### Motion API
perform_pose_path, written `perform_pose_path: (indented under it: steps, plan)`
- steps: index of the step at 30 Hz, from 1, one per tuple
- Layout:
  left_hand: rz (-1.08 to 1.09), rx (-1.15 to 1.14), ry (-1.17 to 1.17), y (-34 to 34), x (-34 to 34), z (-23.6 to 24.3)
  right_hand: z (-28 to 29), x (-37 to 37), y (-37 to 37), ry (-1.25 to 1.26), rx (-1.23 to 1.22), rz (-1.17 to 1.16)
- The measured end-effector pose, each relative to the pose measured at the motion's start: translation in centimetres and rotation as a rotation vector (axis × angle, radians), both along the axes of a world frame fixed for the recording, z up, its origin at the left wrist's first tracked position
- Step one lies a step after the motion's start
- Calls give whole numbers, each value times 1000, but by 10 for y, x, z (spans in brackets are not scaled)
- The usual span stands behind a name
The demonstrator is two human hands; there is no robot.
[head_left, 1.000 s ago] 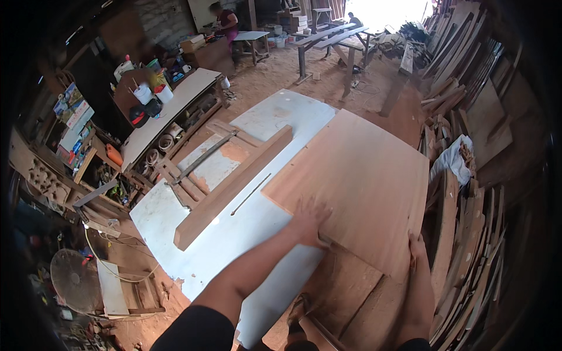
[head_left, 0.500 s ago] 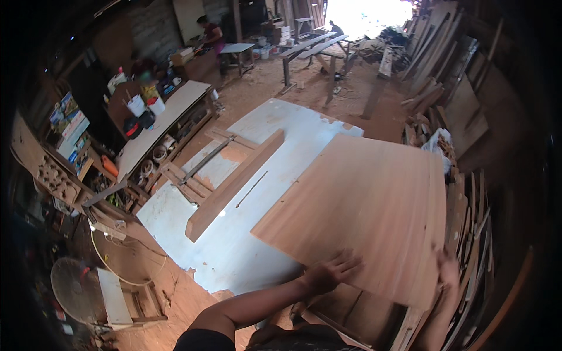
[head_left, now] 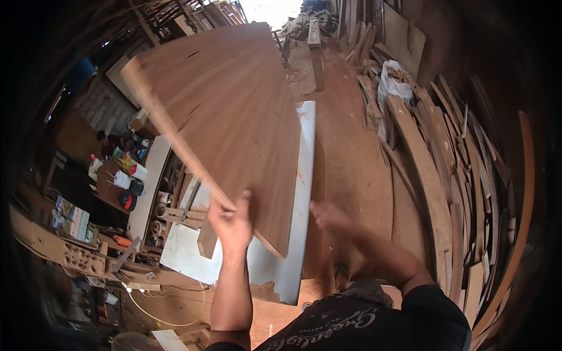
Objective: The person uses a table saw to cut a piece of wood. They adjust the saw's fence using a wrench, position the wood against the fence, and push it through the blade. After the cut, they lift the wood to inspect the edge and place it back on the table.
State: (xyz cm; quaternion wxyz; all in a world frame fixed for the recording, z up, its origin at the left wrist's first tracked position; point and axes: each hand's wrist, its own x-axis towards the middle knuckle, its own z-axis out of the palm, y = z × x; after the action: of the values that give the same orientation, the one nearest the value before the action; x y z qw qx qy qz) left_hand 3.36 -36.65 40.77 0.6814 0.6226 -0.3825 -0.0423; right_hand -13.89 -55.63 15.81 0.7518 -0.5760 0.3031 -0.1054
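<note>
Supporting a large, flat, brown wooden panel [head_left: 228,117], tilted over the pale blue-white counter [head_left: 190,257], the left hand [head_left: 232,228] has its grip closed on the near edge [head_left: 175,142]. The right hand [head_left: 329,217] is apart, blurred; its grip's opening cannot be told. A second hold should improve balance.

Floor [head_left: 348,152]: reddish-brown, dusty-looking. Light: overexposed white opening [head_left: 270,10] at far end, top ctr.; side zones dark. R side: long timber stack [head_left: 459,205] running lengthwise; flat panel [head_left: 404,40] upright nr. far end. L side: pale-topped workbench [head_left: 148,182] w/ storage below; rough grey wall [head_left: 99,110] beyond. Upper L: exposed beams [head_left: 142,22], dim surroundings.
</note>
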Motion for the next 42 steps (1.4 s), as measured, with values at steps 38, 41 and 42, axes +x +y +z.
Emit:
perform_pose_path:
  steps: [38,41,42]
  plan:
    - [462,-239,668,158,-4,-140,31,-42,128,406,-436,-362]
    - [482,-246,744,156,-17,-146,44,-46,115,482,-446,-256]
    - [482,-245,772,155,-21,-149,51,-47,111,514,-463,-233]
